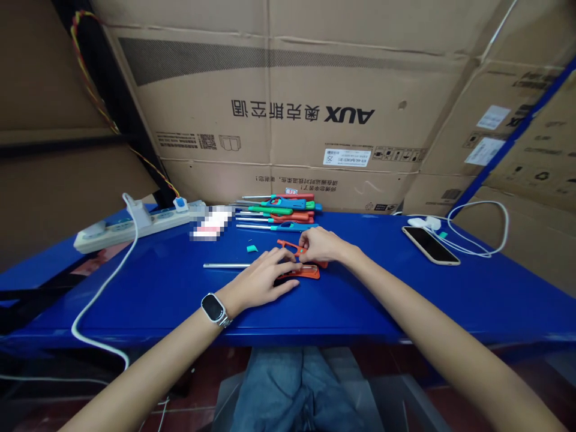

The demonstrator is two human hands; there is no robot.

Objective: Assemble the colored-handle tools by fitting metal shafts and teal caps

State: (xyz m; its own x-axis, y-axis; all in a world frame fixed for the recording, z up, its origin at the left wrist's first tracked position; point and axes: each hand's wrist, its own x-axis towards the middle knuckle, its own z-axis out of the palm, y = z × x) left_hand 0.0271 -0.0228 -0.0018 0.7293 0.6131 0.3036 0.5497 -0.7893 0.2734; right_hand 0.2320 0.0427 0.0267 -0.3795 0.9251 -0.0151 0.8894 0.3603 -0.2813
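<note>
An orange long-nosed lighter [306, 272] lies on the blue table [405, 294] with its metal tube [225, 265] pointing left. My left hand [265, 279] rests on its body, fingers curled over it and pressing it down. My right hand [321, 245] pinches a thin orange plastic part [288, 245] just above the lighter body. A small teal plastic piece [252, 248] lies loose to the left of them. My left wrist wears a smartwatch [213, 308].
A pile of several red, green and blue lighters [281, 213] sits at the back. A white power strip [130, 225] with a trailing cable lies at the left. A phone [431, 244] with a white charging cable lies at the right. Cardboard boxes [292, 102] stand behind the table.
</note>
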